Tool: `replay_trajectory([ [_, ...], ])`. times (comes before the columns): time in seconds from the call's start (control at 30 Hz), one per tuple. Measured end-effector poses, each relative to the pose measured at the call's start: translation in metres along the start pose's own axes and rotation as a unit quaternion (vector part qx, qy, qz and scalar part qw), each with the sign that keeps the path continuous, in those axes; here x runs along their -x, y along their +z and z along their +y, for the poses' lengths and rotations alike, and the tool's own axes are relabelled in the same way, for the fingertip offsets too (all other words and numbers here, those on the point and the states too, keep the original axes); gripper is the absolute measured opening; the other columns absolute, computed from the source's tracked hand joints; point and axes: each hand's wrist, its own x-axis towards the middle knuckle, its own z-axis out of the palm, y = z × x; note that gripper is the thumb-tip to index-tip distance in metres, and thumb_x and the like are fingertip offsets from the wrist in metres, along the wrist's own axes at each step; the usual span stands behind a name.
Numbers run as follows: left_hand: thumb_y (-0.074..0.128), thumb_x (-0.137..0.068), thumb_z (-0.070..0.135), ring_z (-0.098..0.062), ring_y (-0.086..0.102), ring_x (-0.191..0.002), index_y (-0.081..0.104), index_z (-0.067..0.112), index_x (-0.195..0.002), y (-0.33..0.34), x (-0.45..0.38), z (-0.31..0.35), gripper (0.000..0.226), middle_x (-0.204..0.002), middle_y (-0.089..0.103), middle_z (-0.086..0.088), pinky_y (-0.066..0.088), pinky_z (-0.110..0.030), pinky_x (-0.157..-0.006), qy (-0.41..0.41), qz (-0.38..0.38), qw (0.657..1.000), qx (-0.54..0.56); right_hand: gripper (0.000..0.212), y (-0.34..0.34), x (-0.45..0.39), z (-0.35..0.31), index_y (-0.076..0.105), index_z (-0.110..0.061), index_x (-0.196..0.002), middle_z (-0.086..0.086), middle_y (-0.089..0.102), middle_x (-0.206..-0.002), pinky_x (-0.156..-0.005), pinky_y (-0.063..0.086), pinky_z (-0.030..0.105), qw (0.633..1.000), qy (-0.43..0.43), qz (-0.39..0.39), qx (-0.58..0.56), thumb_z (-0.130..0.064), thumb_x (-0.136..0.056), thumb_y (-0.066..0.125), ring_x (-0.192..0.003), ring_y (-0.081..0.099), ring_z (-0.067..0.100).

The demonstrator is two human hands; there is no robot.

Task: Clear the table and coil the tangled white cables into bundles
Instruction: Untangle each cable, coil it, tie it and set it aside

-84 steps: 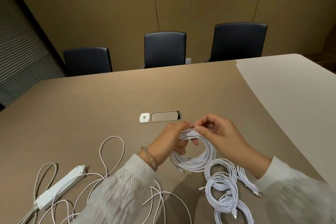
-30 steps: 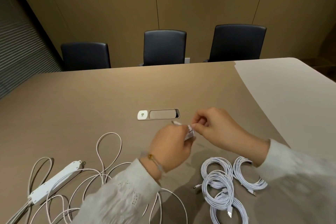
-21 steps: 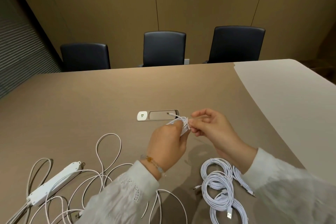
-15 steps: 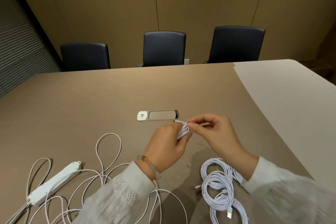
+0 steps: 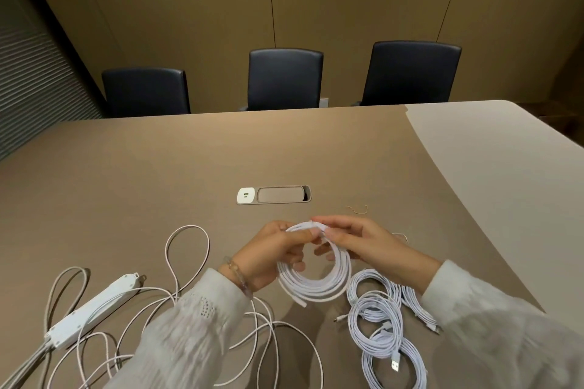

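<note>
Since before, coil [image 5: 316,275] hangs open; both hands' fingers [image 5: 339,232] apparently pinch its top.

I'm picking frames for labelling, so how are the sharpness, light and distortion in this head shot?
Head view: the coiled cable in the left hand and right hand is fairly sharp; the near sleeves smear softly; soft shadows under the hands; the table edge bows from the wide-angle lens; no harsh glare.
</note>
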Motion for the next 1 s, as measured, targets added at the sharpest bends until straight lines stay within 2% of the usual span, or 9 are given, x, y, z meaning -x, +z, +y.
replay_trajectory([
  [0.1,0.061,-0.092,0.017,-0.006,0.019,-0.038,0.064,0.001,-0.080,-0.013,-0.012,-0.015,0.020,-0.048,0.020,0.008,0.035,-0.020,-0.045,-0.075,0.020,0.992,0.096,0.044,-0.003,-0.008,0.024,0.057,-0.015,-0.127,0.013,0.069,-0.113,-0.086,0.054,0.030,0.998,0.057,-0.004,0.037,-0.009,-0.085,0.068,-0.097,0.068,0.023],
  [0.17,0.059,-0.093,0.019,-0.006,0.022,-0.036,0.063,0.000,-0.083,-0.020,-0.022,-0.031,0.021,-0.048,0.021,0.008,0.036,-0.020,-0.047,-0.122,0.026,0.979,0.159,0.035,-0.004,-0.017,0.044,0.059,-0.008,-0.122,0.017,0.070,-0.108,-0.065,0.056,0.027,0.992,0.115,0.023,0.041,-0.007,-0.087,0.066,-0.082,0.067,0.022],
  [0.27,0.055,-0.093,0.026,-0.010,0.045,-0.039,0.062,0.002,-0.083,-0.024,-0.038,-0.056,0.027,-0.048,0.045,0.002,0.046,-0.025,-0.053,-0.168,0.038,0.958,0.227,0.019,-0.006,-0.030,0.073,0.064,-0.004,-0.108,0.012,0.073,-0.092,-0.054,0.050,0.027,0.983,0.174,0.052,0.001,-0.007,-0.089,0.064,-0.071,0.060,0.024],
  [0.33,0.052,-0.092,0.033,-0.016,0.057,-0.051,0.061,0.007,-0.078,-0.026,-0.045,-0.075,0.031,-0.059,0.056,-0.004,0.049,-0.027,-0.058,-0.184,0.073,0.952,0.236,0.009,-0.005,-0.035,0.094,0.066,-0.003,-0.097,0.012,0.070,-0.083,-0.049,0.049,0.025,0.975,0.199,0.092,-0.022,-0.004,-0.088,0.064,-0.062,0.058,0.019],
  [0.4,0.051,-0.090,0.040,-0.020,0.056,-0.062,0.061,0.011,-0.077,-0.030,-0.048,-0.093,0.034,-0.071,0.057,-0.008,0.043,-0.029,-0.063,-0.205,0.122,0.943,0.231,0.009,-0.002,-0.039,0.116,0.065,0.003,-0.094,0.020,0.061,-0.082,-0.044,0.042,0.023,0.962,0.227,0.146,-0.039,-0.002,-0.087,0.064,-0.055,0.053,0.018],
  [0.5,0.051,-0.091,0.041,-0.018,0.049,-0.066,0.057,0.013,-0.093,-0.034,-0.045,-0.119,0.029,-0.077,0.055,-0.006,0.034,-0.029,-0.063,-0.230,0.185,0.932,0.212,0.007,0.001,-0.046,0.148,0.064,0.005,-0.093,0.018,0.059,-0.075,-0.040,0.041,0.022,0.936,0.258,0.225,-0.075,0.002,-0.087,0.061,-0.046,0.054,0.016],
  [0.63,0.051,-0.093,0.034,-0.021,0.058,-0.081,0.054,0.010,-0.105,-0.047,-0.031,-0.146,0.027,-0.096,0.061,-0.011,0.042,-0.031,-0.071,-0.237,0.219,0.915,0.243,0.011,0.003,-0.060,0.180,0.058,-0.001,-0.083,0.014,0.059,-0.060,-0.036,0.050,0.027,0.895,0.304,0.286,-0.156,0.006,-0.091,0.054,-0.037,0.058,0.015],
  [0.83,0.047,-0.095,0.028,-0.020,0.059,-0.074,0.051,0.016,-0.091,-0.081,0.000,-0.164,0.014,-0.086,0.060,-0.007,0.047,-0.028,-0.067,-0.220,0.238,0.896,0.304,0.003,0.009,-0.085,0.215,0.062,-0.002,-0.086,0.015,0.057,-0.074,-0.059,0.046,0.038,0.876,0.320,0.349,-0.092,-0.002,-0.088,0.060,-0.062,0.054,0.028],
  [1.0,0.049,-0.095,0.026,-0.025,0.061,-0.083,0.055,0.008,-0.105,-0.096,0.017,-0.174,0.021,-0.097,0.063,-0.013,0.051,-0.033,-0.070,-0.206,0.265,0.885,0.322,0.040,0.014,-0.098,0.232,0.062,0.008,-0.106,0.025,0.066,-0.101,-0.080,0.053,0.044,0.862,0.327,0.373,0.107,-0.019,-0.076,0.063,-0.094,0.064,0.041],
])
